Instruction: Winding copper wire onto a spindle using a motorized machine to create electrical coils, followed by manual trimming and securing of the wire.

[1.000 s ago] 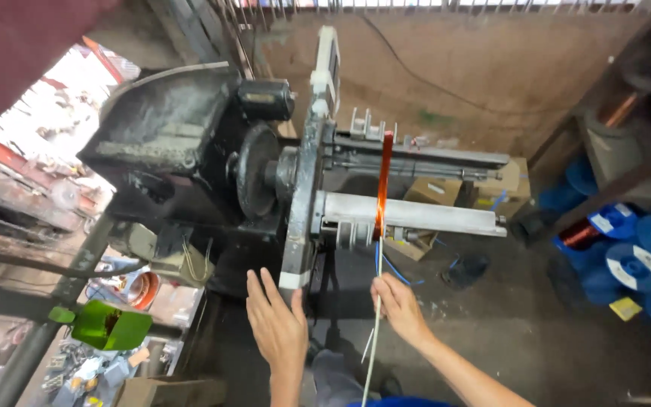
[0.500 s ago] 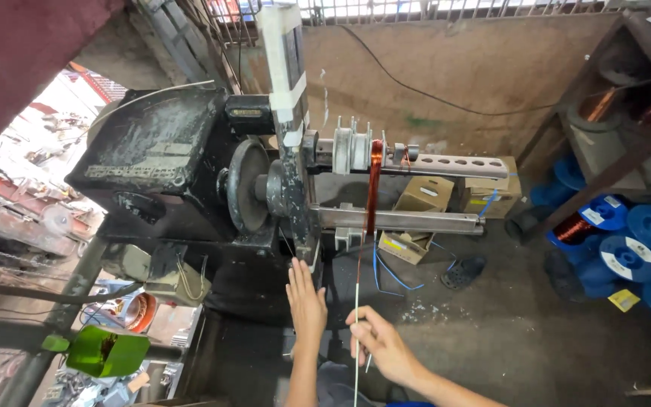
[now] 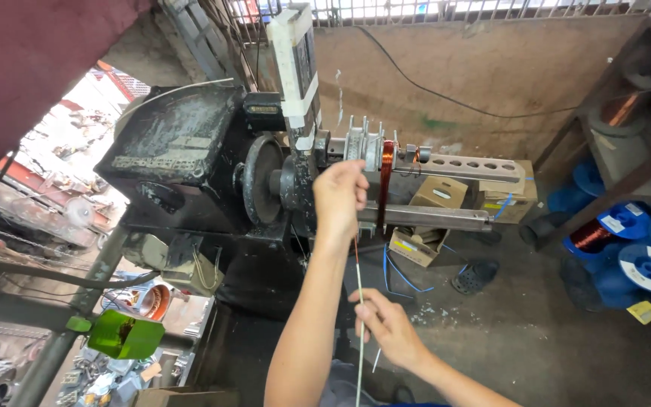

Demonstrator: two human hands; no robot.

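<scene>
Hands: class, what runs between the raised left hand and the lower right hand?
In the head view, a thin wire stretches between the left hand and the right hand.

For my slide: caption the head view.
Left hand at the winder's copper coil; right hand pinches the thin wire below.

Left hand (image 3: 338, 194): raised far up, back toward the camera, fingers curled into a loose pinch.
Left arm: bare forearm stretched up from the near edge.
Right hand (image 3: 386, 324): lower, nearer, fingers closed in a pinching grip.
Right arm: enters from bottom right.
</scene>
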